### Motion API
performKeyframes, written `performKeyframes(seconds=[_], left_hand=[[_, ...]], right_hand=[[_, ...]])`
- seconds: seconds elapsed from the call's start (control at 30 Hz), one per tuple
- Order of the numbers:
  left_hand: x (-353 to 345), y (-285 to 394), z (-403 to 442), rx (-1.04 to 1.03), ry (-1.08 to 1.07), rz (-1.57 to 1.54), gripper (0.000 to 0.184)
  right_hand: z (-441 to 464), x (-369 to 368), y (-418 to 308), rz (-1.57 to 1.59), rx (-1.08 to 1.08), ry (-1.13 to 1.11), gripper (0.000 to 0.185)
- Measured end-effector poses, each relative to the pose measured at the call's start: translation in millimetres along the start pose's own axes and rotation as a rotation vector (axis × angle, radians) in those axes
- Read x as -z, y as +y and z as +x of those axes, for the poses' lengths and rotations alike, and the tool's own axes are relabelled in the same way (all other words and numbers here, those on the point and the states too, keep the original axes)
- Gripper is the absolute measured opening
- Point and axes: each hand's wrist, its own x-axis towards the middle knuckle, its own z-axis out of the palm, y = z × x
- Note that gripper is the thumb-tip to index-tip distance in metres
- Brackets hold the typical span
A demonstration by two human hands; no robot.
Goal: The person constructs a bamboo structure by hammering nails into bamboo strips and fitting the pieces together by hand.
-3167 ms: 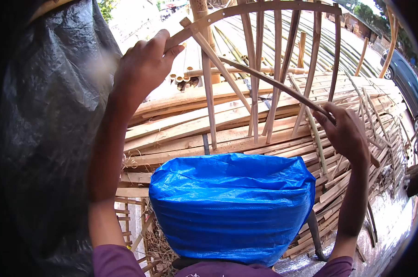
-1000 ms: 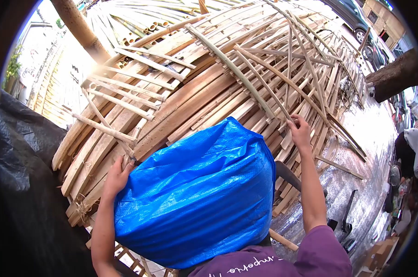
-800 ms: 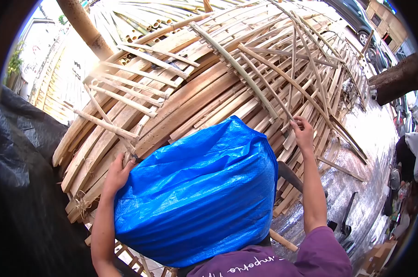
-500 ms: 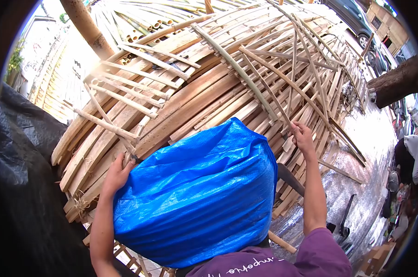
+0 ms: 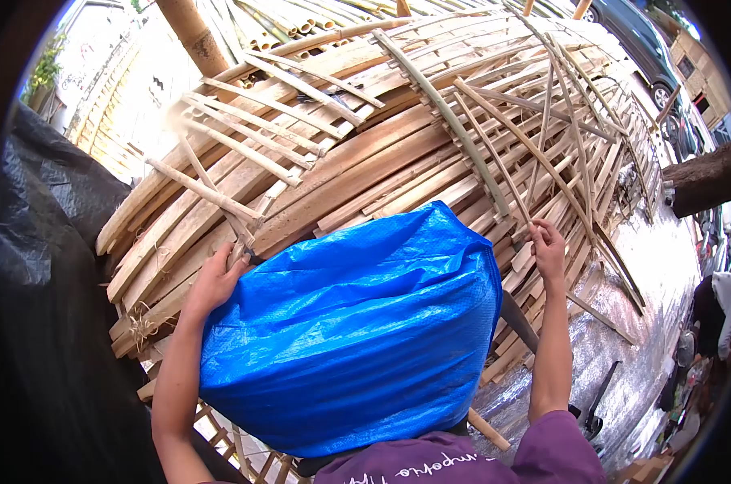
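Observation:
My left hand (image 5: 214,282) is closed at the left edge of a blue tarp (image 5: 349,339) that covers my lap. Its fingers wrap the lower end of a bamboo strip (image 5: 238,229), part of a ladder-like frame of slats (image 5: 252,148). A small dark piece (image 5: 253,257) shows beside the thumb. On the right, my right hand (image 5: 548,248) pinches the near end of a thin bamboo stick (image 5: 494,161), which slants up and away over the pile. A dark curved bar (image 5: 517,323) lies between the tarp and my right forearm; its ends are hidden.
Split bamboo slats (image 5: 357,173) are heaped ahead, with loose sticks crossing on top. A thick bamboo post (image 5: 192,36) rises at the upper left, a log (image 5: 704,179) juts in at right. Black sheeting (image 5: 43,210) hangs left. Dark tools (image 5: 599,403) lie on a silvery sheet (image 5: 624,323).
The view has turned slightly, so the bamboo pile sits farther right in the picture. Both hands keep their hold, with little movement against the slats.

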Motion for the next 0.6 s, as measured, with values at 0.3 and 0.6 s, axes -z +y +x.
performKeyframes(seconds=[0.3, 0.6], left_hand=[[-3, -17, 7, 0.058, 0.031, -0.122, 0.042], [9, 4, -2, 0.026, 0.186, -0.036, 0.042]], right_hand=[[1, -24, -44, -0.576, 0.474, 0.286, 0.027], [-24, -171, -225, -0.309, 0.701, -0.599, 0.016]])
